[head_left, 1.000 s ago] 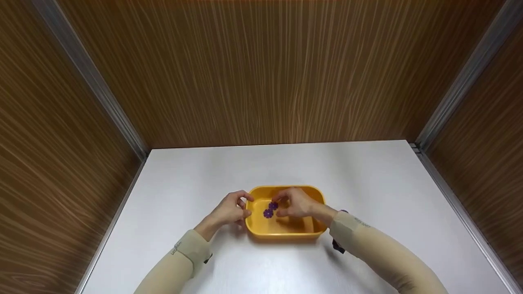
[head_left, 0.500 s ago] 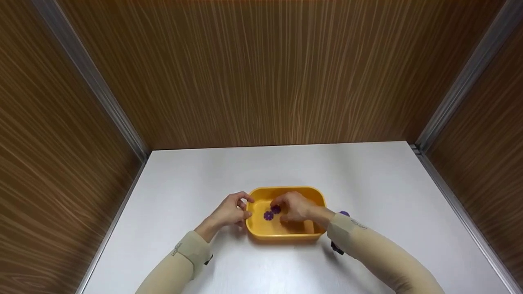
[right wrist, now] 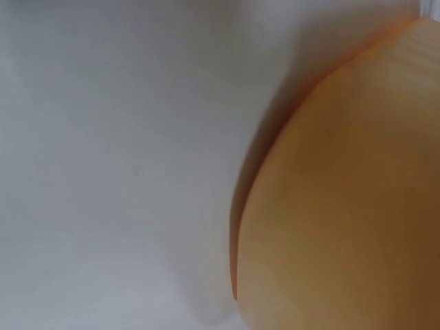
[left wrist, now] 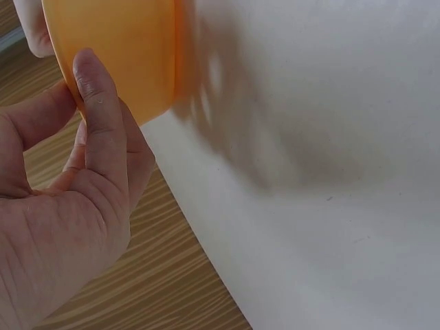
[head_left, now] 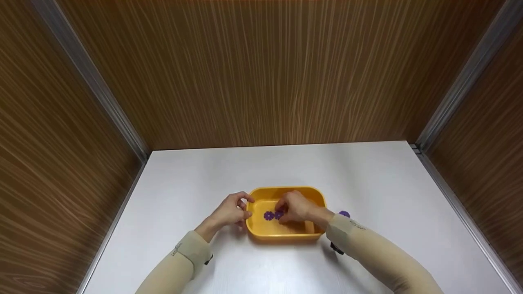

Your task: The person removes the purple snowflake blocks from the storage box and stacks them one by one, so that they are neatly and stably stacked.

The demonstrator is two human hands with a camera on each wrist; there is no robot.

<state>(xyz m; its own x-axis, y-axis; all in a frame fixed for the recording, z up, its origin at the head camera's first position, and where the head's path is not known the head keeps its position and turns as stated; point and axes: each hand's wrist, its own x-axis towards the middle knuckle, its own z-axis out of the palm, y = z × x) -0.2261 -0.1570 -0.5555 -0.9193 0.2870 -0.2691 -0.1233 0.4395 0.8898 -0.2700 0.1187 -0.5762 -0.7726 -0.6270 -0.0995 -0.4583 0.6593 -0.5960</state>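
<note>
My left hand (head_left: 229,209) grips the left rim of a yellow plastic basin (head_left: 282,236). In the left wrist view, the thumb and fingers of that left hand (left wrist: 82,185) lie on either side of the basin wall (left wrist: 130,55). Inside the basin, a purple flower-shaped piece (head_left: 268,215) lies flat on the floor. Just to its right, my right hand (head_left: 299,206) pinches a second purple flower-shaped piece (head_left: 278,215), partly hidden by the fingers. The right wrist view shows the basin's outside (right wrist: 344,185) but not the hand.
Another purple flower-shaped piece (head_left: 344,214) shows on the white table (head_left: 196,171) beside the right wrist, partly covered by the sleeve. Wood-grain panels (head_left: 261,73) stand at the back and both sides.
The second purple piece has shifted right and toward me with my right fingers, and now lies level beside the first. The piece beside the right wrist shows more. My left hand stays put.
</note>
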